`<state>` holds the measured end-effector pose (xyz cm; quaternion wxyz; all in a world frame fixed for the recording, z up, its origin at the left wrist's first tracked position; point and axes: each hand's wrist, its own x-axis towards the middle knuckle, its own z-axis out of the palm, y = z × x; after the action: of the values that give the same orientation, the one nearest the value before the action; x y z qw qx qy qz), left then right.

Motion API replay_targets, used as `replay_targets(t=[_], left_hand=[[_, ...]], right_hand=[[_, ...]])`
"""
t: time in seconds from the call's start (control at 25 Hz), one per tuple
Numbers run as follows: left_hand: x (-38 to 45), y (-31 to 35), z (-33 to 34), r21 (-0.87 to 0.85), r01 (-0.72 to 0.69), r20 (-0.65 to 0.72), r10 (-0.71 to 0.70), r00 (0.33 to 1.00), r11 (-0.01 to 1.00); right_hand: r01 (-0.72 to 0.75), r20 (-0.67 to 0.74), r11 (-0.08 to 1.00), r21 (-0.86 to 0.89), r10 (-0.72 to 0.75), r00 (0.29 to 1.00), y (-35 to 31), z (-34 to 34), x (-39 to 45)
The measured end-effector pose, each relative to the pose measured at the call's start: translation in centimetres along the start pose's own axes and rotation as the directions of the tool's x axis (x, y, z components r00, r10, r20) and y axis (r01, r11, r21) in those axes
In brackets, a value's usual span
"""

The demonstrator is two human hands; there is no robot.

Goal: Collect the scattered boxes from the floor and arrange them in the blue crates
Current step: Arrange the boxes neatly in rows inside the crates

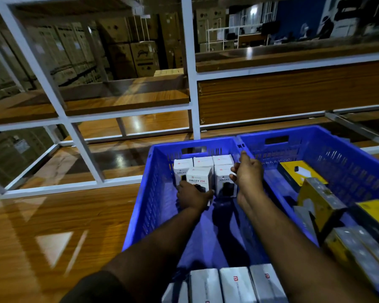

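Two blue crates stand side by side on the wooden floor. The left crate [144,206] holds several white "Halley 20K" boxes upright at its far end, and three more white boxes [234,285] lie at its near end. My left hand [193,195] grips the front white box [199,179] from below. Just right of it, my right hand [248,171] hovers with fingers curled, beside another white box [223,182], holding nothing I can see. The right crate [337,154] contains yellow and grey boxes [322,202] lying at odd angles.
A white metal rack [190,84] with wooden shelves stands right behind the crates. Stacked brown cartons [127,47] fill the background beyond it. Glossy wooden floor [53,237] stretches to the left of the crates.
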<state>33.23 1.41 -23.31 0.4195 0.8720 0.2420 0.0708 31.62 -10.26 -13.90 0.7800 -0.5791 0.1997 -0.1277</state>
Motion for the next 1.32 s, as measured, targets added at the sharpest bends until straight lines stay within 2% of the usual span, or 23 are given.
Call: replay_targets(t=[0.16,0.6,0.72,0.84,0.92,1.0,1.04,1.12,1.2,1.24,1.32], left_hand=[[2.4,-1.9,3.6,-0.102,-0.047,-0.054,0.042,0.998,0.994],[3.2,0.1,4.4,-0.055,0.014,-0.052,-0.017,0.999,0.998],[4.3,-0.5,3.2,-0.045,-0.035,0.038,0.037,0.999,0.998],[4.6,-0.1,-0.4,-0.049,-0.044,0.151,0.051,0.987,0.998],[4.8,0.6,-3.2,-0.011,-0.107,0.189,0.107,0.976,0.994],[4.9,1.3,-6.1,-0.015,-0.161,0.209,0.16,0.965,0.987],[4.8,1.4,-7.4,-0.041,-0.181,0.215,0.185,0.959,0.983],[4.8,0.6,-9.4,-0.094,-0.233,0.147,0.245,0.958,0.968],[4.5,-0.8,-10.7,-0.16,-0.291,0.017,0.298,0.954,0.943],[4.2,-1.5,-11.1,-0.194,-0.312,-0.035,0.312,0.95,0.93],[3.4,-2.4,-11.5,-0.262,-0.345,-0.071,0.338,0.938,0.901]], right_hand=[[0.003,-0.01,0.999,-0.032,-0.003,1.0,0.4,0.0,0.4],[0.024,0.03,0.991,-0.132,-0.02,0.999,1.7,0.4,1.3],[-0.031,0.122,0.985,-0.17,0.053,0.991,2.4,0.6,1.1],[-0.057,0.331,0.962,-0.268,0.147,0.932,2.5,0.6,0.3],[0.021,0.467,0.92,-0.391,0.178,0.866,2.7,0.6,-0.1],[0.224,0.595,0.791,-0.57,0.209,0.776,3.3,0.3,-0.4],[0.356,0.672,0.693,-0.627,0.251,0.696,3.7,0.2,-0.8],[0.6,0.786,0.508,-0.618,0.406,0.466,5.0,0.3,-2.4],[0.74,0.775,0.411,-0.532,0.588,0.23,6.2,0.7,-4.8],[0.775,0.736,0.386,-0.501,0.661,0.146,6.7,0.9,-6.2],[0.81,0.676,0.361,-0.463,0.734,0.059,7.6,1.2,-8.4]])
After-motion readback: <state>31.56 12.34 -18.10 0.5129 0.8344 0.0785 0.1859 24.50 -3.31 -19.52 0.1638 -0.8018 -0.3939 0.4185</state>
